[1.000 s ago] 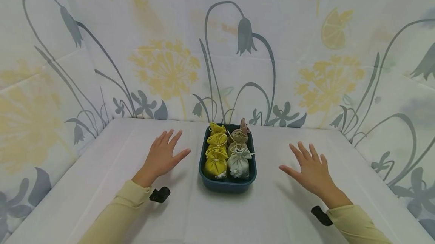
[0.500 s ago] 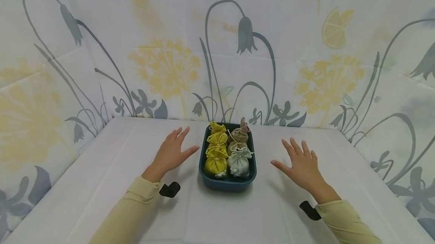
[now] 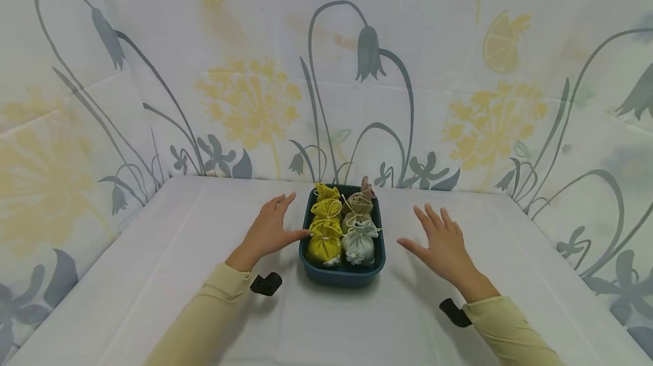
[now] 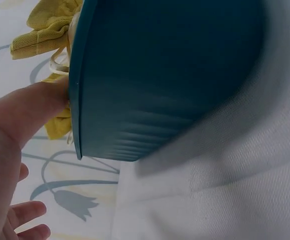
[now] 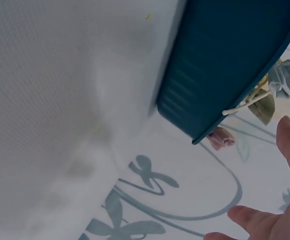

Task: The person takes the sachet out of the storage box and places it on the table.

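Note:
A dark teal plastic basket [image 3: 342,279] stands on the table, holding two rows of small drawstring pouches. Yellow pouches [image 3: 324,247] fill its left row. On the right are a pale grey-green pouch [image 3: 359,246], brownish ones [image 3: 359,204] behind it and a pinkish one [image 3: 367,188] at the far end. My left hand [image 3: 267,230] is just left of the basket, fingers spread, thumb at the rim; whether it touches cannot be told. To the right, with a gap, my right hand [image 3: 441,246] hovers with fingers extended and holds nothing. The left wrist view shows the basket's side wall [image 4: 149,75] close up.
White cloth [image 3: 326,332] covers the table. Behind it hangs a flower-printed curtain [image 3: 245,99] that meets the table's back edge and both sides. A small black device [image 3: 266,284] is at the left wrist, and another black device [image 3: 455,313] at the right wrist.
Both hands have moved inward toward the basket, the left one rightward up to its rim, the right one leftward. The basket and pouches have stayed in place.

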A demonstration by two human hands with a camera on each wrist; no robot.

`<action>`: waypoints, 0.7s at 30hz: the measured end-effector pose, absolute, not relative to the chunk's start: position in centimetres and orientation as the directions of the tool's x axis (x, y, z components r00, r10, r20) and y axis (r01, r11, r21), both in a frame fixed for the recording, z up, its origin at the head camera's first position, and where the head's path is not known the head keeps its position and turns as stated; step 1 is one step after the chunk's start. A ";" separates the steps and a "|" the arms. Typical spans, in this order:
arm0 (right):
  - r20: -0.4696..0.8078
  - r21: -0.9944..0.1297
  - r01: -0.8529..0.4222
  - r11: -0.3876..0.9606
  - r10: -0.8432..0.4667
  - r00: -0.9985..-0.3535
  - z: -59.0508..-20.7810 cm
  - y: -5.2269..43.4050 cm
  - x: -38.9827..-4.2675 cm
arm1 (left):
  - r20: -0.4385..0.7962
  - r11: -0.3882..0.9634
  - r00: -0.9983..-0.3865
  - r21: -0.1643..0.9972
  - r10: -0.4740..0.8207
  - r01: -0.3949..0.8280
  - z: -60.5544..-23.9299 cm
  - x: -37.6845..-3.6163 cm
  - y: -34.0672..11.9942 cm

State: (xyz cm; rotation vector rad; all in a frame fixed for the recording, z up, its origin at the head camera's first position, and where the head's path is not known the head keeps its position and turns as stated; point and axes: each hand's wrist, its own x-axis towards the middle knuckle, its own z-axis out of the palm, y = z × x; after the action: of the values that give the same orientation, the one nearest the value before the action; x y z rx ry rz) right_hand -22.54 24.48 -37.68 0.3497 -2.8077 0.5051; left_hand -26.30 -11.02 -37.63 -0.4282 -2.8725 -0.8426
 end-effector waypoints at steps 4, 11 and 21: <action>0.300 -0.311 -0.286 0.906 -0.192 -0.934 -37.5 24.0 -22.6 | 0.163 0.789 -0.958 0.544 0.235 0.286 -37.8 -26.5 -10.8; 0.295 -0.331 -0.312 0.890 -0.217 -0.931 -37.0 23.2 -22.3 | 0.100 0.756 -0.959 0.596 0.264 0.271 -38.0 -27.0 -10.6; 0.290 -0.392 -0.359 0.847 -0.256 -0.922 -36.6 22.2 -22.7 | 0.041 0.700 -0.959 0.674 0.280 0.234 -38.1 -26.9 -10.6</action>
State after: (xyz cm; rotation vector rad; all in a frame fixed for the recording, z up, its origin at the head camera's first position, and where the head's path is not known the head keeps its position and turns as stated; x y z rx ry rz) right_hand -22.66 22.22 -36.65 0.4720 -2.7976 0.6594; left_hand -26.89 -10.55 -38.06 -0.4476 -2.9559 -1.1583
